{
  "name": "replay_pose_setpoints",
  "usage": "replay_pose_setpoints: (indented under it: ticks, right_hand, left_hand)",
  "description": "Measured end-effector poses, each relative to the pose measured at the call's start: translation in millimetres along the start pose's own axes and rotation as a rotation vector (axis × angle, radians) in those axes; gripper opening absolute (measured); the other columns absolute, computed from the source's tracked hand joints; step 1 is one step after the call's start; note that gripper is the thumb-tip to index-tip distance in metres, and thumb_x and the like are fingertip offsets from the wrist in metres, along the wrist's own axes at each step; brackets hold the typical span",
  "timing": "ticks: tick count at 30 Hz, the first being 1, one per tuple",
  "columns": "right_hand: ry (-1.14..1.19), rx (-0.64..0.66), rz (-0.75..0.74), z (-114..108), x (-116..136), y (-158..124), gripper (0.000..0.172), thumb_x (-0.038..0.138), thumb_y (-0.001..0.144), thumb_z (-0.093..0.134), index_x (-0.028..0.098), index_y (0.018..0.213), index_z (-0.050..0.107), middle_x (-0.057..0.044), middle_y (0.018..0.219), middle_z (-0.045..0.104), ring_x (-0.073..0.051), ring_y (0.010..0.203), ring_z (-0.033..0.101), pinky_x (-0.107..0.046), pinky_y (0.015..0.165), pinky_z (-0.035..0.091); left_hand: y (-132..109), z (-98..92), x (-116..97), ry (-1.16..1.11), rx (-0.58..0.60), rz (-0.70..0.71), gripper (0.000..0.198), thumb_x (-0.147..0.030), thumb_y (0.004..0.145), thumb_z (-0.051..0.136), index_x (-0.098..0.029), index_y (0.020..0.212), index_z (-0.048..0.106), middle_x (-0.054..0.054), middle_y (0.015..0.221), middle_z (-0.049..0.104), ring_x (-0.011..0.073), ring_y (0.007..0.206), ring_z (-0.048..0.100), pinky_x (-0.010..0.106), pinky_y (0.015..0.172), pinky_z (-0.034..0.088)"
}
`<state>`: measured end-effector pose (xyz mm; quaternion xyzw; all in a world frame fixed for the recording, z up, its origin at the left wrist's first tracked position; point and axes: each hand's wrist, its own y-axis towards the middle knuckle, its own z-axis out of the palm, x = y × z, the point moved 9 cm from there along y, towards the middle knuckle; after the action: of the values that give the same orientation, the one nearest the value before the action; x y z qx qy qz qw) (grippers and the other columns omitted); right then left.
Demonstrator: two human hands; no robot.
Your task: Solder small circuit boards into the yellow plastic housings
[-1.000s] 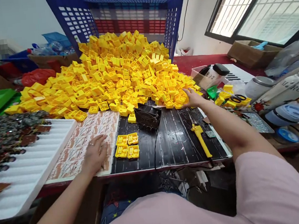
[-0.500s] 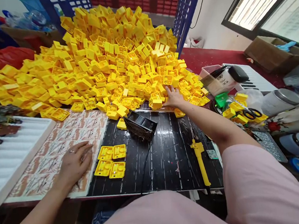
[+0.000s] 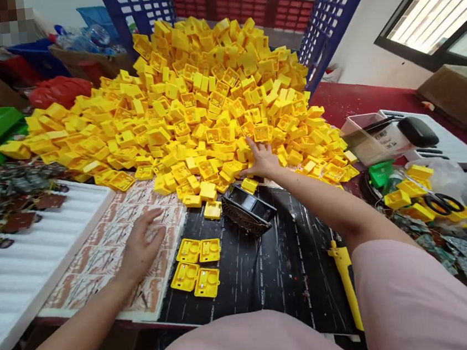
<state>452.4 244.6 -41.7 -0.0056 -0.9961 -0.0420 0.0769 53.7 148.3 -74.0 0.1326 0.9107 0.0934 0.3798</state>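
A large heap of yellow plastic cases (image 3: pixel 209 99) spreads across the back of the table. My right hand (image 3: pixel 262 161) reaches to the heap's front edge, fingers spread against the loose cases, with nothing held that I can see. My left hand (image 3: pixel 142 250) hovers over or rests on the patterned sheet (image 3: pixel 88 268), fingers apart and holding nothing. Several opened yellow cases (image 3: pixel 196 268) lie in a neat block on the black mat (image 3: pixel 261 283). Between the hands, a black fan-like device (image 3: pixel 249 209) with a cord sits tilted, a loose yellow case (image 3: pixel 249 185) at its far edge.
A yellow-handled tool (image 3: pixel 345 280) lies at the mat's right. Farther right are scissors (image 3: pixel 443 204), a clear plastic box (image 3: pixel 365 139) and a cardboard box (image 3: pixel 454 93). A white ribbed foam tray (image 3: pixel 49 244) with wired parts stands at left. A blue crate (image 3: pixel 327 31) backs the heap.
The view has swung left, so things sit farther right in it. My right hand has shifted left along the heap's front, and some cases have slid toward the black device. My left hand stays over the sheet.
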Motion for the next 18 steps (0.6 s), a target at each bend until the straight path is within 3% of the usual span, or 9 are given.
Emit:
replay_pose_setpoints:
  ticks: [4,7,13,16,18]
  right_hand:
    - [0.076,0.083,-0.024,6,37,22,0.138,0.079,0.068,0.084,0.034,0.171,0.003,-0.022,0.173,0.025,-0.054,0.147,0.042,-0.069,0.108,0.051]
    - [0.115,0.13,-0.074,4,59,38,0.137,0.075,0.065,0.088,0.035,0.171,0.011,-0.018,0.175,0.024,-0.054,0.152,0.036,-0.07,0.115,0.046]
    - [0.171,0.168,-0.189,-4,122,56,0.119,0.065,0.081,0.082,0.033,0.171,0.013,-0.016,0.177,0.022,-0.046,0.157,0.036,-0.063,0.121,0.044]
    - [0.185,0.176,-0.265,-21,159,59,0.126,0.07,0.075,0.086,0.031,0.172,0.015,-0.014,0.177,0.025,-0.042,0.157,0.039,-0.056,0.12,0.047]
    - [0.195,0.153,-0.335,-46,169,57,0.124,0.072,0.068,0.09,0.038,0.169,0.025,-0.004,0.175,0.032,-0.034,0.155,0.043,-0.046,0.119,0.05]
  left_hand:
    - [51,13.3,-33,0.119,-0.021,0.178,0.057,-0.054,0.099,0.045,-0.019,0.141,0.062,0.018,0.158,0.054,0.0379,0.151,0.047,0.06,0.128,0.035]
    - [74,17.6,-36,0.18,-0.059,0.199,0.063,-0.057,0.101,0.037,-0.017,0.144,0.061,0.022,0.163,0.047,0.0439,0.155,0.039,0.068,0.128,0.026]
    - [76,9.7,-25,0.214,-0.157,0.242,0.058,-0.055,0.105,0.039,-0.018,0.143,0.063,0.021,0.163,0.046,0.0414,0.157,0.038,0.065,0.129,0.024]
    - [74,6.5,-21,0.276,-0.152,0.253,0.057,-0.051,0.105,0.04,-0.014,0.143,0.062,0.023,0.164,0.045,0.043,0.157,0.038,0.069,0.129,0.019]
    - [73,5.1,-17,0.308,-0.165,0.278,0.055,-0.049,0.106,0.039,-0.015,0.142,0.063,0.023,0.162,0.048,0.0422,0.156,0.04,0.07,0.128,0.017]
